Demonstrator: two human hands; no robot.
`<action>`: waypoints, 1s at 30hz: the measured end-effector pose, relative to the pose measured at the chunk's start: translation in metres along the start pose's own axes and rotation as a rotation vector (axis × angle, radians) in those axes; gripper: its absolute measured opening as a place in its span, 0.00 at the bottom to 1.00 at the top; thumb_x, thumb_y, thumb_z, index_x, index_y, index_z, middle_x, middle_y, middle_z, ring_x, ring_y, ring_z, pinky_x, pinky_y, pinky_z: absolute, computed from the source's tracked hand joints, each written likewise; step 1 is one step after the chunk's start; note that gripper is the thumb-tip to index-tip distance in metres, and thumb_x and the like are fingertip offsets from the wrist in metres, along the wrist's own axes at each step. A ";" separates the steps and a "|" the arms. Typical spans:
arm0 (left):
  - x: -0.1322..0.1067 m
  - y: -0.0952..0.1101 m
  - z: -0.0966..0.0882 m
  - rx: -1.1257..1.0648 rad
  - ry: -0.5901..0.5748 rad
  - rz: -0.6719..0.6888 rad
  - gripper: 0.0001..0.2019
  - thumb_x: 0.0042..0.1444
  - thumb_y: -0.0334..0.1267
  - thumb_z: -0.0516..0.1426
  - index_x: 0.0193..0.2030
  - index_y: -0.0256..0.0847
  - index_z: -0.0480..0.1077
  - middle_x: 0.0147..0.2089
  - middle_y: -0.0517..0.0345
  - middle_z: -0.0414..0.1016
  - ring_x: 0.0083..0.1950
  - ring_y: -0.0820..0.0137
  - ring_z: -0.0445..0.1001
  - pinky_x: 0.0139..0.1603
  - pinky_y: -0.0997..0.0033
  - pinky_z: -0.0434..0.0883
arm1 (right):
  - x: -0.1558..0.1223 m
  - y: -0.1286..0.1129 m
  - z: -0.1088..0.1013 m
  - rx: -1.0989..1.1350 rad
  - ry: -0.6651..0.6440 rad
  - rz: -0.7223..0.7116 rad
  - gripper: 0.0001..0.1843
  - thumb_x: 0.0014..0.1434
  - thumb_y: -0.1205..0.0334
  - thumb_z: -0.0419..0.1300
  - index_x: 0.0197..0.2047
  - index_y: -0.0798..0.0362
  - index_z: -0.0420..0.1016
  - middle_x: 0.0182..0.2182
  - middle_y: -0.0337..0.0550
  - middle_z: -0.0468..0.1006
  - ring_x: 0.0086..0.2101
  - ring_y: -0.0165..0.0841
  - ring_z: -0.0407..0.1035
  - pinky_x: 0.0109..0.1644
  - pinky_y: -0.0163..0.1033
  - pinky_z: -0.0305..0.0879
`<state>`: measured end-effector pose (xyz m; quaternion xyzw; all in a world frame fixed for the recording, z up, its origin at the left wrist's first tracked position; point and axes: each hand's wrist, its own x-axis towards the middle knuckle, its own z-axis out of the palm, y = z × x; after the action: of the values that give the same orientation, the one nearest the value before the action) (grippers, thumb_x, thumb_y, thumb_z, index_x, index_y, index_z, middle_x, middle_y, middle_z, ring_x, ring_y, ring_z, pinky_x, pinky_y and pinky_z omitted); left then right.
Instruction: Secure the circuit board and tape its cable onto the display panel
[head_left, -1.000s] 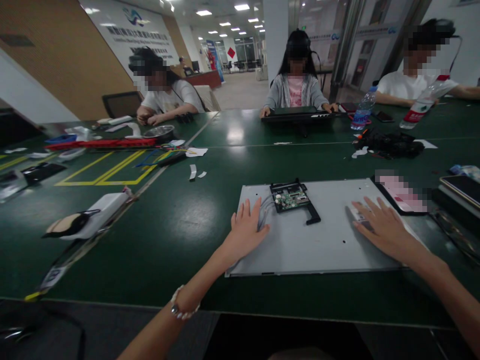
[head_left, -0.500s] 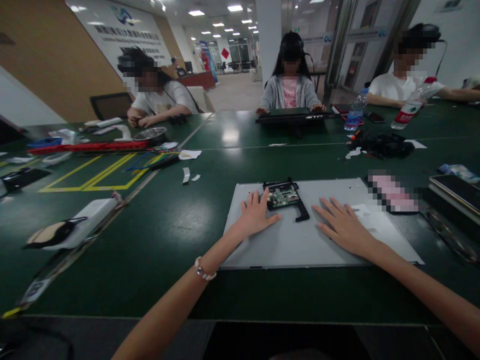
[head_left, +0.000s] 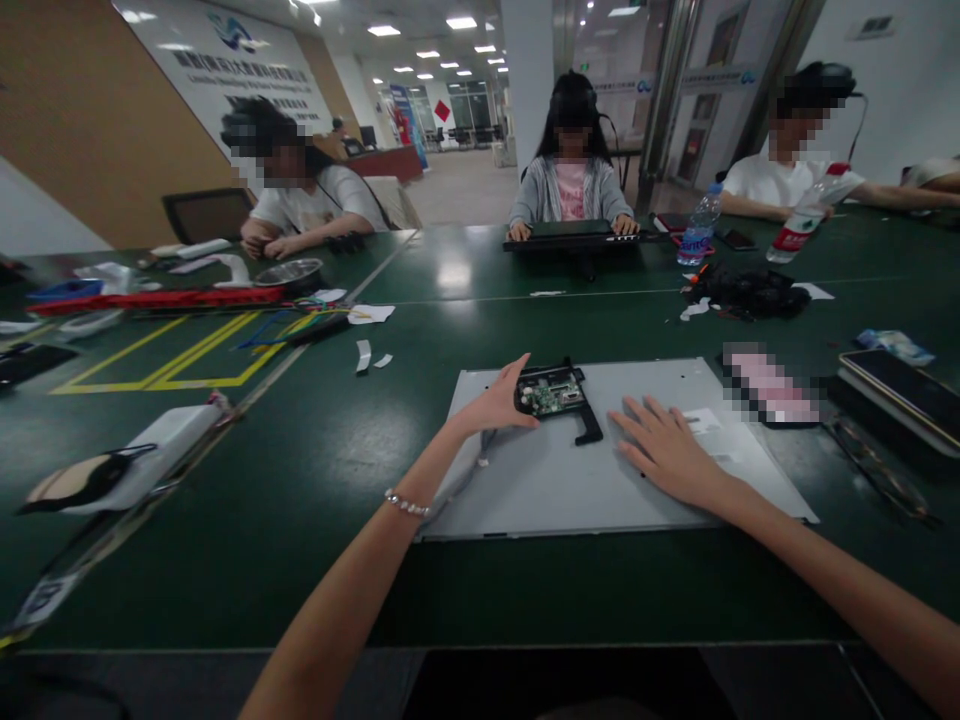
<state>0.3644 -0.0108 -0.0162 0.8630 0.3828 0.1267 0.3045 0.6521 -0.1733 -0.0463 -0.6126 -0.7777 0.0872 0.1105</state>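
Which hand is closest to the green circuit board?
The left hand, wearing the pale beaded bracelet, beside that board; the right hand is farther off, spread over the flat grey panel.

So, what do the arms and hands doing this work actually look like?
They are a person's own: the left hand and right hand are gloveless, and no sleeve shows on the left arm or right arm. A bracelet of pale, shiny beads circles the left wrist; the right wrist looks unadorned. No cables or markings show on either.
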 end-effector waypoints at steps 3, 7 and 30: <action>-0.002 -0.002 0.002 -0.033 0.050 0.050 0.61 0.39 0.50 0.67 0.74 0.37 0.36 0.74 0.39 0.40 0.72 0.49 0.44 0.70 0.53 0.47 | 0.007 0.006 -0.010 0.153 0.022 -0.005 0.30 0.67 0.46 0.42 0.66 0.47 0.63 0.66 0.47 0.60 0.66 0.49 0.49 0.67 0.60 0.46; -0.006 0.017 0.011 -0.043 0.046 0.120 0.59 0.40 0.47 0.66 0.74 0.40 0.36 0.73 0.39 0.43 0.72 0.48 0.46 0.70 0.48 0.48 | 0.024 0.016 -0.016 0.402 0.119 0.004 0.28 0.66 0.47 0.45 0.65 0.47 0.63 0.61 0.48 0.69 0.60 0.46 0.61 0.64 0.57 0.55; -0.016 0.042 0.030 -0.224 -0.087 0.174 0.59 0.43 0.46 0.66 0.74 0.44 0.32 0.74 0.39 0.38 0.72 0.46 0.44 0.70 0.41 0.46 | 0.040 0.016 -0.018 0.383 0.024 -0.163 0.46 0.55 0.43 0.62 0.71 0.42 0.47 0.68 0.51 0.49 0.65 0.52 0.49 0.65 0.60 0.54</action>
<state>0.3917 -0.0578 -0.0133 0.8582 0.2767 0.1570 0.4028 0.6633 -0.1303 -0.0309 -0.5165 -0.7925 0.2170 0.2408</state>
